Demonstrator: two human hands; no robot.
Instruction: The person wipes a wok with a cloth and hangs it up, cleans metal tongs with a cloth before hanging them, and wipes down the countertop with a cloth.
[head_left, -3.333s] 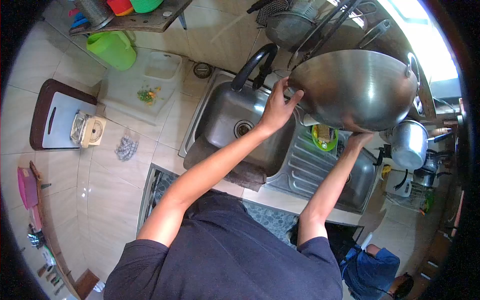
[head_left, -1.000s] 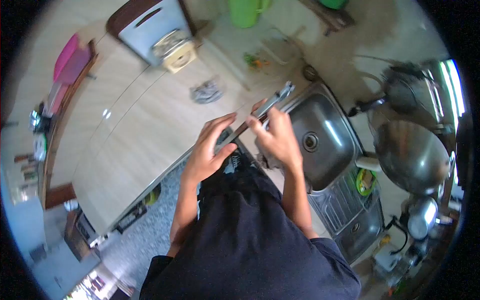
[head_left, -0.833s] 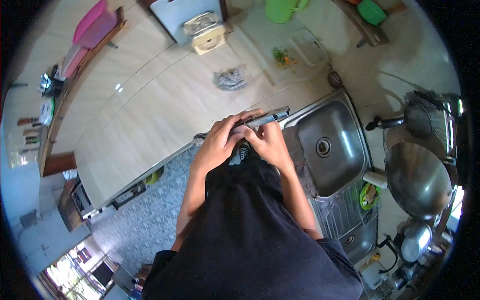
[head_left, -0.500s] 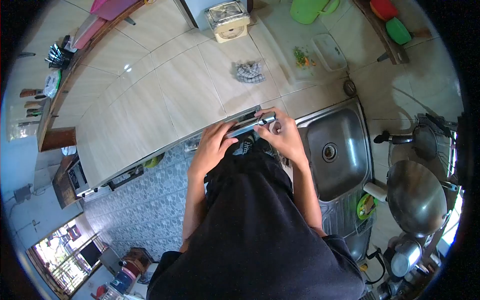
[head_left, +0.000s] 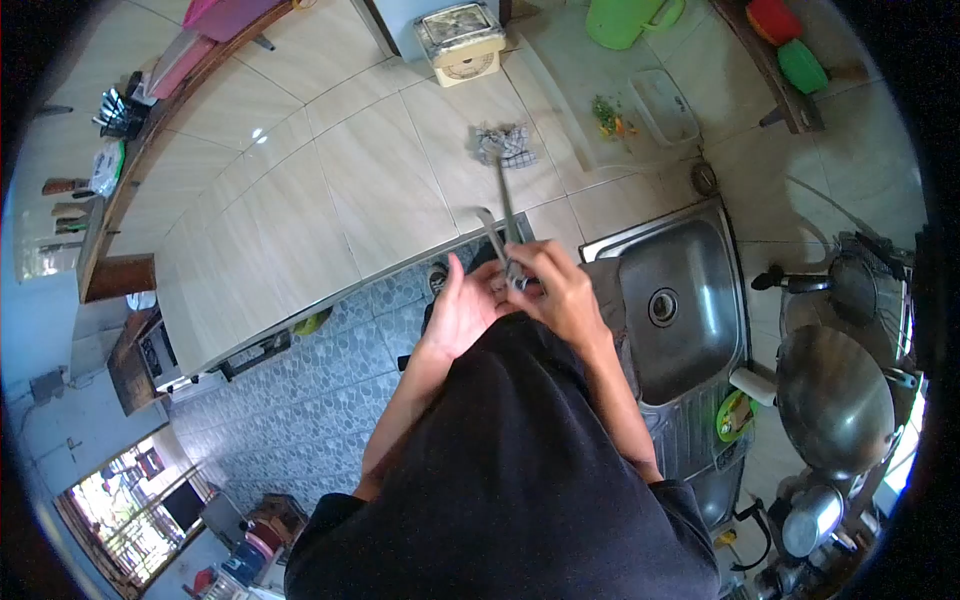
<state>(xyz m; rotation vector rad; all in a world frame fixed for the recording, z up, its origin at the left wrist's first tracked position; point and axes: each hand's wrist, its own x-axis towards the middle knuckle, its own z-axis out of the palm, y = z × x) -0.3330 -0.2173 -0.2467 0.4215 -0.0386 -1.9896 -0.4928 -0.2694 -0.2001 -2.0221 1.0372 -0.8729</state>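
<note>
Along the near edge of the worktop (head_left: 300, 230), in the head view, we hold a pair of metal tongs (head_left: 507, 200) just past the front of our dark shirt. Our right hand (head_left: 565, 290) has its fingers curled and pinched about the near end, where the two arms seem to meet; gripping there probably leaves both arms free to swing apart. They stand spread, pointing to the far side, one reaching farther than the other. Our left hand (head_left: 462, 315) is loosely spread, palm showing and thumb raised, with its fingers running in behind the near end of the tongs. We cannot tell whether those fingers touch the metal; perhaps they steady it from the left.

Beyond the tongs lies a crumpled checked cloth (head_left: 520, 152). The longer arm's tip overlaps it from where we look, and we cannot tell whether they touch. Farther off stand a kitchen scale (head_left: 467, 65) and a green jug (head_left: 620, 22), with chopped scraps (head_left: 607, 117) on the far right, between jug and sink.

To our right is the sink (head_left: 700, 350), a dark cloth (head_left: 607, 272) draped over its left edge, perhaps to catch drips. A green bowl (head_left: 724, 425) sits on the ridged drainer, likely for easy reach while washing. Farther right, a wok (head_left: 830, 400) stands tilted, its support hidden from us.
</note>
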